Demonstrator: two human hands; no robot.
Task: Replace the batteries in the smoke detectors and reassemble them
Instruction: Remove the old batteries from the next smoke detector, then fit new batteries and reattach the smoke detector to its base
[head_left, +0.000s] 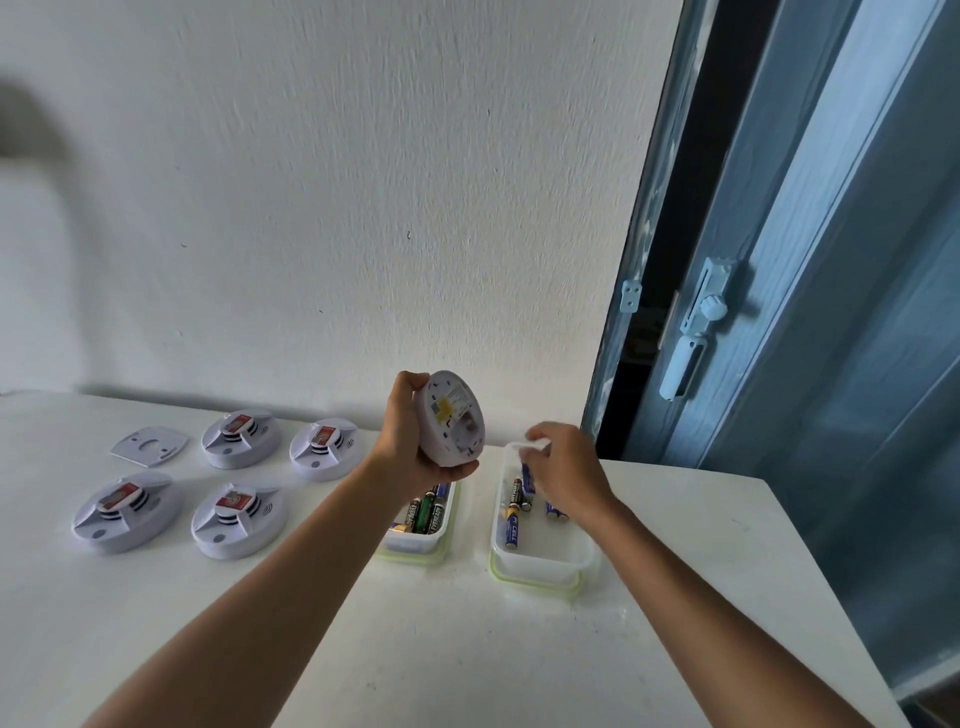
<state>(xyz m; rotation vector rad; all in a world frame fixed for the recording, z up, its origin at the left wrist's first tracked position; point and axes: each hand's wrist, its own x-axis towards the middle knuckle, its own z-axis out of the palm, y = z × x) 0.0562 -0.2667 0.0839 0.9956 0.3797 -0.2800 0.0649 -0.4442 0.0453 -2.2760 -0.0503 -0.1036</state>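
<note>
Your left hand (410, 441) clamps detector (451, 418); right hand (563, 467), 3 o'clock, pinches battery (527, 480). Risk: loose pinch, battery drops in box (540, 564).

Left hand (410, 441) gripping detector (453, 418), fingers beneath; right hand (563, 470) pinching blue battery (528, 478) over tub (540, 564).

We find the table (467, 649) front bare for passage, while four detectors (182, 488) and two battery tubs (540, 566) crowd the wall side.

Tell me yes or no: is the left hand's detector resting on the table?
No: the left hand holds the smoke detector up in the air, above the battery containers.
</note>
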